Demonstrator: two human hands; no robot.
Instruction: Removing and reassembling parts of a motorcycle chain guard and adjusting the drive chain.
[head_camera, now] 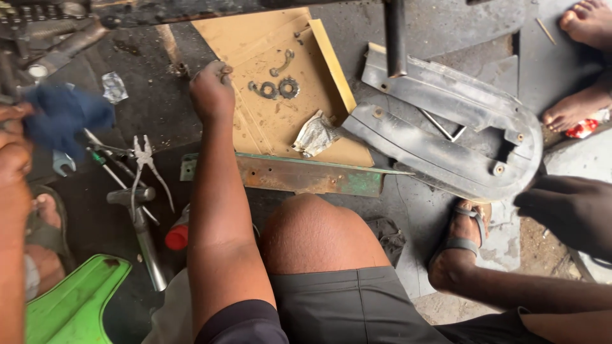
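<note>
While the right hand (212,91) pinches a small bolt (225,70) at the edge of the cardboard sheet (274,121) on the floor, the left hand (16,153) clutches a blue rag (64,114); washers (278,88), pliers (145,159), hammer (140,223) lie nearby.

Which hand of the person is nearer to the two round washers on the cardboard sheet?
The right hand. It is just left of the washers, at the cardboard's edge. The left hand is far left, on a blue cloth.
</note>
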